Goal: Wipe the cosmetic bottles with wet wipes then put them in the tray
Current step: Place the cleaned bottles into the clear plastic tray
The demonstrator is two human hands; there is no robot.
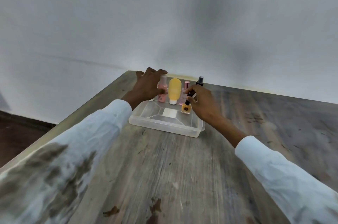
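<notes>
Two hands work at the far edge of the clear tray (165,125): the left hand (146,84), fingers spread, closes around the upright pink bottle (162,90), while the right hand (201,101) pinches the nail polish bottle (185,107) standing inside.

The desk (182,169) was grey, wood-grained and marked with dark scuffs and stains, its far edge meeting a pale wall. A clear plastic tray (164,125) sat directly on it near that far edge. Behind the tray, bottles stood in a row; whether their bases rested on the desk or in the tray could not be told.
</notes>
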